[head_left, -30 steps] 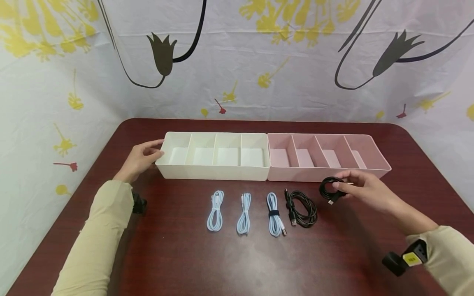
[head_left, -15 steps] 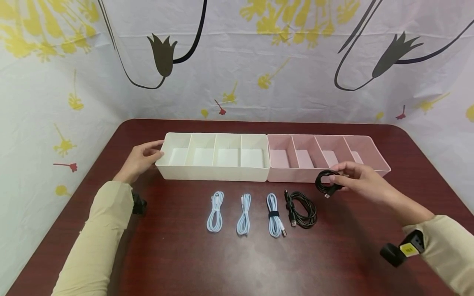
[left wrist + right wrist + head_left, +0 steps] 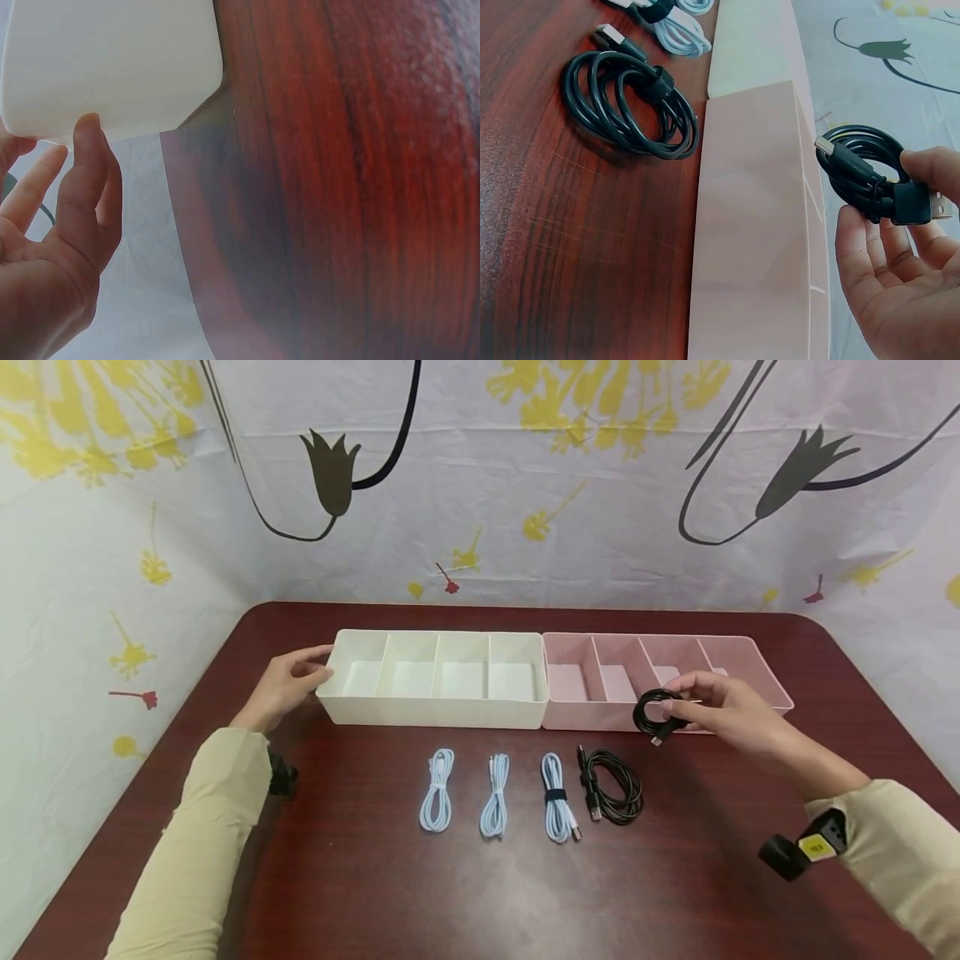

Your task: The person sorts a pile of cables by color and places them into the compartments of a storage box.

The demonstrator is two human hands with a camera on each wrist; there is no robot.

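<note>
My right hand (image 3: 723, 710) pinches a coiled black USB cable (image 3: 655, 714) between thumb and fingers, above the front wall of the pink divided box (image 3: 607, 717). In the right wrist view the held cable (image 3: 862, 169) shows both its metal plugs. My left hand (image 3: 283, 687) touches the left end of the white divided box (image 3: 438, 711). Seen from the left wrist, fingertips (image 3: 88, 124) rest against the lower edge of that white box (image 3: 112, 60), not wrapped around it. The two boxes stand end to end, each with several compartments.
On the dark red-brown table (image 3: 360, 893), in front of the boxes, lie a second coiled black cable (image 3: 621, 787) and three coiled light-blue cables, the left one (image 3: 437, 791), the middle one (image 3: 494, 796) and one with a black strap (image 3: 557, 796). A patterned cloth (image 3: 450, 510) hangs behind.
My right hand has carried the black USB cable up and slightly left, from in front of the pink box to over its front wall. The left hand stays in place.
</note>
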